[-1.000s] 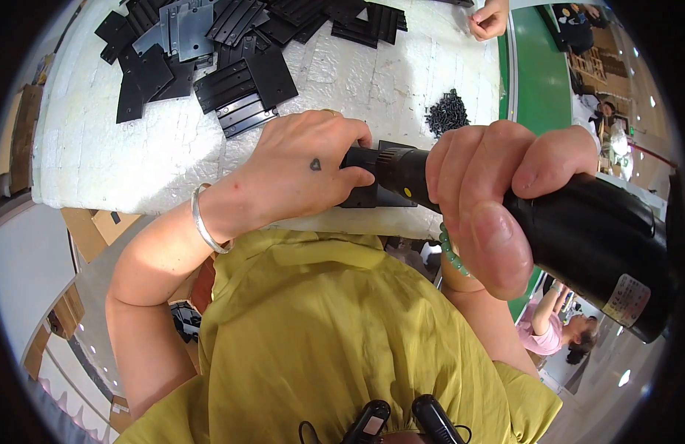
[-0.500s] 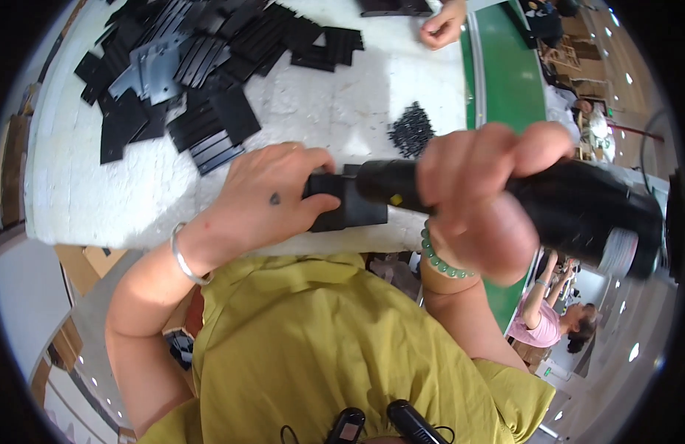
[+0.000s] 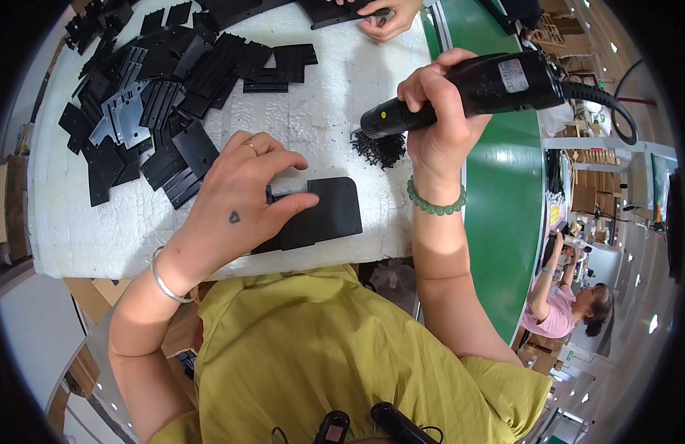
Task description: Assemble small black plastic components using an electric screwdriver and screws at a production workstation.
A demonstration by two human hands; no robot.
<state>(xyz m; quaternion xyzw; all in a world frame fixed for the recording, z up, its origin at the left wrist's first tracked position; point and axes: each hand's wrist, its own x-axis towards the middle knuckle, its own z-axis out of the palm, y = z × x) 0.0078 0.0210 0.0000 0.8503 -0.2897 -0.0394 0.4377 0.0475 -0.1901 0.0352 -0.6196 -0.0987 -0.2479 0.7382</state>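
Observation:
My right hand (image 3: 439, 111) is wrapped round a black electric screwdriver (image 3: 490, 85) with a corded end. The screwdriver lies nearly level, its nose over a heap of small black screws (image 3: 379, 150) on the white work surface. My left hand (image 3: 243, 192) is at a flat black plate (image 3: 333, 211) with a rounded corner near the table's front edge. Its thumb rests along the plate, and the index finger is raised apart from it. The left part of the plate is hidden under this hand.
A large jumbled pile of black plates (image 3: 209, 74) covers the far left, with a silvery metal plate (image 3: 123, 117) among them. Another person's hand (image 3: 390, 18) is at the far edge beside a black panel (image 3: 335, 11). A green surface (image 3: 505, 192) runs along the right.
The screwdriver has moved from the black part near my left hand, away and up to the screw heap. My left hand's pinch has loosened, and more of the plate shows.

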